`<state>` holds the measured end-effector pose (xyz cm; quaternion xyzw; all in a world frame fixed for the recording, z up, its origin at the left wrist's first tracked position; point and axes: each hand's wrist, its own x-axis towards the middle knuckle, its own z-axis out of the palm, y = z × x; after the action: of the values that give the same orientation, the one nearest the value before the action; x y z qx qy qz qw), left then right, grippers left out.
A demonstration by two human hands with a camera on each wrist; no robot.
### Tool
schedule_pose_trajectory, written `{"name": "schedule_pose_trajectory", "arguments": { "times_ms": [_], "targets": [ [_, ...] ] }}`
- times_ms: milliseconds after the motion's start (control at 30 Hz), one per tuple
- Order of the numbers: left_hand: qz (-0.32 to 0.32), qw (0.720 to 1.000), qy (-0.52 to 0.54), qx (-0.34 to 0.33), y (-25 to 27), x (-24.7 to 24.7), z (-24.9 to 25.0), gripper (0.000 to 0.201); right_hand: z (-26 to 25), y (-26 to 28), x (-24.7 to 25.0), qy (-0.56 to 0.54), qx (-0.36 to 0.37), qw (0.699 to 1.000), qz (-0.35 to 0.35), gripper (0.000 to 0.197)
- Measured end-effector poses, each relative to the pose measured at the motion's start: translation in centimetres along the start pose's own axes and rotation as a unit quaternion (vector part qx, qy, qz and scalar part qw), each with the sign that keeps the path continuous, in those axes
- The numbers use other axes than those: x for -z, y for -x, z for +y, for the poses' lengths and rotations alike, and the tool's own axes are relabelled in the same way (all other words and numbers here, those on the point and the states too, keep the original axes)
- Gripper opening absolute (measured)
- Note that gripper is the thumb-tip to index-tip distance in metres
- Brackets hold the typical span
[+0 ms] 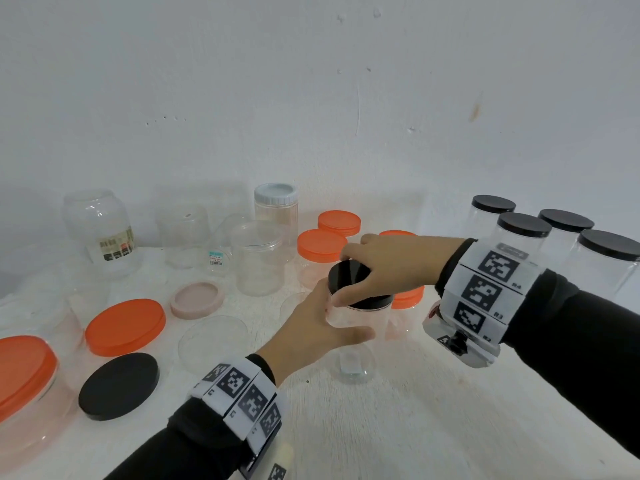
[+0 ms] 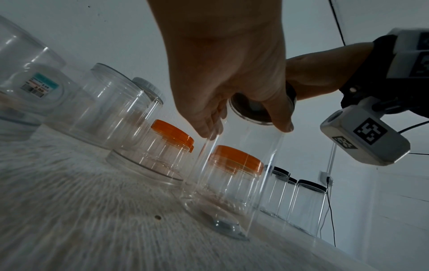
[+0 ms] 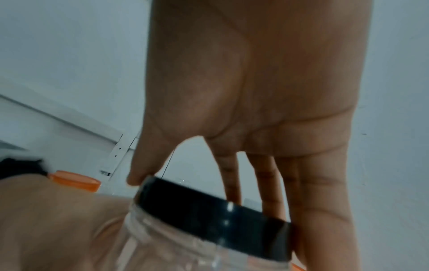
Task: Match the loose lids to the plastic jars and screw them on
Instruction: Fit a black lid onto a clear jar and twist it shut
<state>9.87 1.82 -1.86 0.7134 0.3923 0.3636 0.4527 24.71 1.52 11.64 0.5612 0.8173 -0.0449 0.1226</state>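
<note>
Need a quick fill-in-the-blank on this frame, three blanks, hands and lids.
1. The right hand grips a round ____ lid on top of the clear plastic jar.
2. The ____ hand holds that jar's body.
3. The four capped jars at the far right wear ____ lids.

Missing words: black; left; black

Plain room: bare white wall (image 1: 311, 98), cloth-covered table (image 1: 415, 410).

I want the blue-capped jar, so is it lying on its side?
No, the jar with the pale blue lid stands upright near the wall, behind the open clear jar.
</note>
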Motion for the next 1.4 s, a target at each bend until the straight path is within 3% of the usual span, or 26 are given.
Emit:
{"name": "schedule_pose_trajectory", "arguments": {
  "times_ms": [200,300,467,667,767,933,1067,1167,1400],
  "targets": [
    [0.011,1.0,-0.008,0.005,0.0,0.0,-0.1,0.087,0.6,0.4,1.4,-0.066,0.052,0.993,-0.08,0.083],
    [0.007,1.0,-0.008,0.007,0.0,0.0,-0.1,0.087,0.6,0.3,1.5,-0.062,0.059,0.994,-0.064,0.074],
    [0.005,1.0,0.0,0.004,0.0,0.0,0.0,0.092,-0.2,-0.1,0.4,0.003,0.004,1.0,0.002,0.075],
    [0.008,1.0,-0.02,0.004,0.1,0.0,0.2,0.088,0.4,0.4,1.6,-0.075,0.059,0.993,-0.073,0.076],
    [0.005,1.0,-0.019,0.004,0.1,0.0,0.2,0.089,0.4,0.3,1.5,-0.077,0.068,0.993,-0.056,0.068],
    [0.002,1.0,-0.007,0.009,0.0,0.1,0.1,0.086,-0.1,-0.1,0.6,-0.029,0.023,0.999,-0.003,0.071],
    [0.003,1.0,-0.015,0.005,0.0,0.1,0.0,0.088,0.2,0.1,1.1,-0.071,0.045,0.995,-0.052,0.078],
    [0.001,1.0,-0.024,-0.001,0.0,0.1,0.1,0.091,0.5,0.1,1.3,-0.098,0.078,0.991,-0.056,0.071],
    [-0.003,1.0,-0.005,0.008,0.0,0.1,0.1,0.087,0.1,-0.4,0.2,-0.048,0.033,0.998,0.016,0.069]
  ]
}}
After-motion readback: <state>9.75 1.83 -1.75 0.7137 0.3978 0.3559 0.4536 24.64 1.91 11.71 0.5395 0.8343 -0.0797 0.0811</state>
